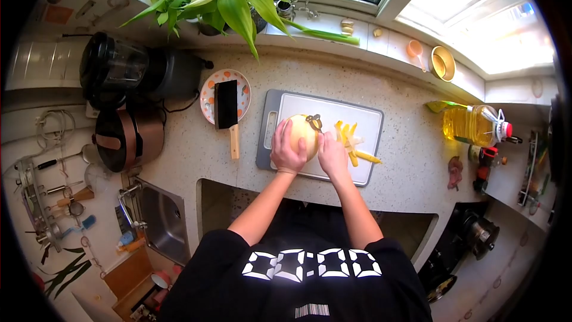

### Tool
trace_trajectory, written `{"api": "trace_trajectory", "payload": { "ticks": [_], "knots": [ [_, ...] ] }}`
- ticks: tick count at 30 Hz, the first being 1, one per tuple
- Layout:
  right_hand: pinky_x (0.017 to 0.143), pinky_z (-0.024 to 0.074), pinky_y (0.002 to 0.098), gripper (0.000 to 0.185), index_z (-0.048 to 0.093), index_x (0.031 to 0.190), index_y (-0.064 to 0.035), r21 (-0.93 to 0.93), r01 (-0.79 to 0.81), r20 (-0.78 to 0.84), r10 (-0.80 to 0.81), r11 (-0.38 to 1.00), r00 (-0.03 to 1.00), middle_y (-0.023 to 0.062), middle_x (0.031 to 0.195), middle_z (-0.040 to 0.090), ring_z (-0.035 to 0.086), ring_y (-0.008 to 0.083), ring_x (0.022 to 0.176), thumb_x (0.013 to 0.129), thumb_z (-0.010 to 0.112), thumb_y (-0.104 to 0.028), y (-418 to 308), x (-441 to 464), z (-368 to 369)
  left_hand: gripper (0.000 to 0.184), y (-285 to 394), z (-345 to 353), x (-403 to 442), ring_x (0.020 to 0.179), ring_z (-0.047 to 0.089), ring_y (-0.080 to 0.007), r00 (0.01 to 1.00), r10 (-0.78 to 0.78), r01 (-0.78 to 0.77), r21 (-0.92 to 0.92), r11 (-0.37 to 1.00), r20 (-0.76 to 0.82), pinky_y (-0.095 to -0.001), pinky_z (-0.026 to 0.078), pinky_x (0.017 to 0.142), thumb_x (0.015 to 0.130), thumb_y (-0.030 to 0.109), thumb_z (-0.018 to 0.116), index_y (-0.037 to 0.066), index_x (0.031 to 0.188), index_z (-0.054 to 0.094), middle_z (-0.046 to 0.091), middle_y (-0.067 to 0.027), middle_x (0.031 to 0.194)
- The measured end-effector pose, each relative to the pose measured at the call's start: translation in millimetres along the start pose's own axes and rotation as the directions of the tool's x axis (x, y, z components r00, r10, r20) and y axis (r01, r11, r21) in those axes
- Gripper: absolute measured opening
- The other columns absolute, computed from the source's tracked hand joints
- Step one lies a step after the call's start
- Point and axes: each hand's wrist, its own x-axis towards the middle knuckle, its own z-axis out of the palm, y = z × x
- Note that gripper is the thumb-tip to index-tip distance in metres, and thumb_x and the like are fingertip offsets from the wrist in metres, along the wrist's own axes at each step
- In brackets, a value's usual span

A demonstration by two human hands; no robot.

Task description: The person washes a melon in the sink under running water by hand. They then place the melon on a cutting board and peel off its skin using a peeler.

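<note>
My left hand (pixel 289 150) is wrapped around the near left side of a large round pale-yellow fruit (pixel 302 134), which looks like a melon. In my right hand (pixel 332 154) is a peeler (pixel 314 122), its dark head against the fruit's upper right side. Both hands are over a white cutting board (pixel 292 104) with a grey edge. Strips of yellow peel (pixel 351 142) lie in a loose pile on the board, just right of the fruit and by my right hand.
Left of the board, a cleaver (pixel 226 104) rests across a patterned plate (pixel 243 86), its wooden handle overhanging. An oil bottle (pixel 473 125) stands at right. A sink (pixel 159 220) is lower left, a rice cooker (pixel 130 137) above it. A leafy plant (pixel 238 6) overhangs the counter's back.
</note>
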Motion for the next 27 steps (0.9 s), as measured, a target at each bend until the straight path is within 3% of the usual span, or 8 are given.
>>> {"api": "trace_trajectory", "payload": {
  "ticks": [2, 4, 7, 10, 13, 16, 27],
  "knots": [
    [0.072, 0.052, 0.0586, 0.042, 0.059, 0.099, -0.0046, 0.011, 0.013, -0.025, -0.012, 1.0, 1.0, 0.0282, 0.081, 0.067, 0.066, 0.0508, 0.08, 0.108, 0.042, -0.042, 5, -3, 4, 0.057, 0, 0, 1, 0.124, 0.059, -0.04, 1.0, 0.003, -0.003, -0.004, 1.0, -0.014, -0.0466, 0.051, 0.102, 0.09, 0.037, 0.061, 0.006, 0.137, 0.06, 0.059, -0.0184, 0.139],
    [0.071, 0.0516, 0.0586, 0.042, 0.059, 0.098, -0.0044, 0.023, 0.048, -0.072, -0.046, 0.999, 0.996, 0.0279, 0.08, 0.066, 0.065, 0.0507, 0.08, 0.108, 0.042, -0.042, 13, -10, 8, 0.056, -4, 2, 12, 0.124, 0.059, -0.0397, 0.996, -0.087, 0.088, -0.033, 0.996, 0.018, -0.0461, 0.05, 0.103, 0.09, 0.036, 0.062, 0.006, 0.137, 0.061, 0.059, -0.0183, 0.138],
    [0.071, 0.0509, 0.0593, 0.041, 0.058, 0.097, -0.005, 0.015, -0.098, 0.027, 0.098, 0.995, 0.995, 0.0278, 0.08, 0.066, 0.065, 0.0509, 0.079, 0.108, 0.042, -0.041, 10, -19, -5, 0.054, 4, 3, 18, 0.124, 0.059, -0.0393, 0.992, -0.116, 0.116, -0.01, 0.993, 0.042, -0.0456, 0.05, 0.103, 0.091, 0.034, 0.062, 0.006, 0.137, 0.061, 0.061, -0.0179, 0.137],
    [0.071, 0.0505, 0.06, 0.04, 0.057, 0.098, -0.0061, 0.083, 0.007, -0.127, 0.003, 0.997, 0.992, 0.0281, 0.079, 0.066, 0.065, 0.0516, 0.079, 0.108, 0.042, -0.042, 17, -23, 10, 0.054, 4, 7, 17, 0.124, 0.06, -0.0391, 0.994, -0.108, 0.108, -0.019, 0.994, 0.017, -0.0455, 0.049, 0.104, 0.091, 0.034, 0.063, 0.007, 0.137, 0.061, 0.061, -0.0175, 0.137],
    [0.071, 0.0504, 0.061, 0.039, 0.056, 0.099, -0.0071, 0.056, -0.127, -0.037, 0.13, 0.99, 0.991, 0.0287, 0.078, 0.066, 0.065, 0.0524, 0.079, 0.108, 0.042, -0.042, 2, -30, 10, 0.054, 3, 6, 11, 0.123, 0.06, -0.0393, 0.991, -0.134, 0.135, -0.05, 0.99, 0.006, -0.0456, 0.05, 0.103, 0.09, 0.034, 0.063, 0.007, 0.137, 0.061, 0.06, -0.017, 0.137],
    [0.071, 0.0502, 0.0616, 0.038, 0.055, 0.101, -0.0073, 0.094, -0.163, -0.005, 0.164, 0.982, 0.986, 0.0289, 0.078, 0.066, 0.065, 0.0531, 0.079, 0.108, 0.042, -0.043, -3, -33, 7, 0.053, 2, 5, 9, 0.123, 0.06, -0.0393, 0.992, -0.126, 0.126, -0.033, 0.992, -0.002, -0.0457, 0.05, 0.103, 0.09, 0.034, 0.063, 0.007, 0.136, 0.061, 0.06, -0.0167, 0.137],
    [0.072, 0.0492, 0.0625, 0.038, 0.054, 0.103, -0.0072, 0.107, -0.183, -0.014, 0.186, 0.977, 0.982, 0.0271, 0.081, 0.069, 0.066, 0.0514, 0.08, 0.109, 0.04, -0.042, -6, -50, 8, 0.053, 6, 8, 9, 0.123, 0.06, -0.0385, 0.989, -0.147, 0.146, -0.025, 0.989, -0.021, -0.0461, 0.049, 0.103, 0.091, 0.036, 0.062, 0.008, 0.136, 0.061, 0.06, -0.0156, 0.137]
  ]
}}
